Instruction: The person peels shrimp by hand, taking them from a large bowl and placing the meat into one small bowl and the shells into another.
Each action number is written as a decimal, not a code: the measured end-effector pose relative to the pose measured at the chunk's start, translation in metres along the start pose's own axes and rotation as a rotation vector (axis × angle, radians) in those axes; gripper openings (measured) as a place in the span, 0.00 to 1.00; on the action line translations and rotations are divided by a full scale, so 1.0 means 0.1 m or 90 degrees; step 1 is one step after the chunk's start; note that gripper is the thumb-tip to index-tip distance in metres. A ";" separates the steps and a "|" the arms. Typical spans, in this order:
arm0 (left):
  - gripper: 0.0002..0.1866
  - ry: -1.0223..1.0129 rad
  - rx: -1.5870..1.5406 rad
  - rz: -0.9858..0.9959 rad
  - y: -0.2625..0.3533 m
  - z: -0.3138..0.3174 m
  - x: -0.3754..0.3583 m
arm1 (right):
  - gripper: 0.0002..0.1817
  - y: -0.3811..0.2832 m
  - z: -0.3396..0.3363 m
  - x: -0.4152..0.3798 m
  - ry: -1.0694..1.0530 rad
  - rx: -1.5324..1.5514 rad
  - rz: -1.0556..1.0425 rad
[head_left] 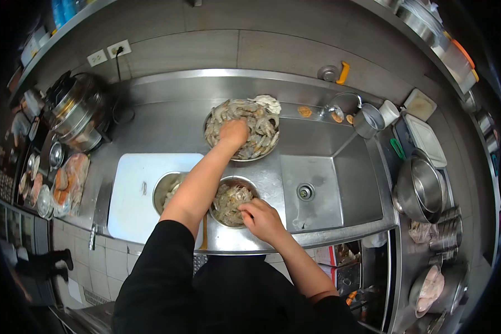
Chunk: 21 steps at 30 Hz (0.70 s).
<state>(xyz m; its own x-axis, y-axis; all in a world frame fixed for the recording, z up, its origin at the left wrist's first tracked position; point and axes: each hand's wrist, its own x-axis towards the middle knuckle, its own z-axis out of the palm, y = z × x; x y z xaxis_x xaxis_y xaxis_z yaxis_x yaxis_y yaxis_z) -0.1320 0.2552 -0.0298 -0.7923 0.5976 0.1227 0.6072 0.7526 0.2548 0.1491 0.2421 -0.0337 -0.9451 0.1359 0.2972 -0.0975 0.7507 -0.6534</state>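
Observation:
A large metal bowl (255,160) is heaped with raw, unpeeled grey shrimp (256,125). Into this heap reaches my left hand (234,133), its fingers curled down among the shrimp and the fingertips hidden. Nearer to me, a smaller metal bowl (240,178) contains translucent shrimp shells and scraps (231,203). My right hand (260,219) is at that bowl's right rim, fingers pinched together; whatever they hold is too small to make out. Partly behind my left forearm, another metal bowl (159,192) contains pale pieces that look like peeled shrimp.
A white cutting board (145,200) lies left of the bowls. The steel sink (317,209) on the right has a running faucet (342,99) and a metal pitcher (368,121). Stacked metal bowls (426,189) stand far right; bagged orange-pink food (69,183) lies left.

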 end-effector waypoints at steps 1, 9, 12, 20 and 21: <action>0.16 -0.002 0.001 0.010 0.05 -0.03 0.06 | 0.08 0.02 -0.06 -0.03 0.008 -0.001 0.006; 0.18 -0.121 -0.049 -0.074 -0.02 -0.02 -0.07 | 0.08 0.28 -0.31 0.02 0.065 0.032 0.056; 0.17 -0.038 -0.107 0.019 -0.27 -0.09 -0.39 | 0.14 0.33 -0.33 0.26 0.148 0.003 0.009; 0.22 -0.195 -0.626 -0.136 -0.23 -0.93 -1.69 | 0.19 -0.05 0.07 0.80 0.078 -0.151 -0.095; 0.21 -0.181 -0.648 -0.161 -0.25 -0.95 -1.79 | 0.19 -0.10 0.10 0.78 -0.023 -0.157 -0.040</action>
<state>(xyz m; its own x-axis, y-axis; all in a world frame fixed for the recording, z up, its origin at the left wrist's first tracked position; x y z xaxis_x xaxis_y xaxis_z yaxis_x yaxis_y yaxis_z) -0.0110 0.1036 0.0333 -0.7652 0.5981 -0.2384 -0.0095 0.3597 0.9330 0.0728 0.2389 -0.0111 -0.9503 0.0642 0.3046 -0.0820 0.8923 -0.4440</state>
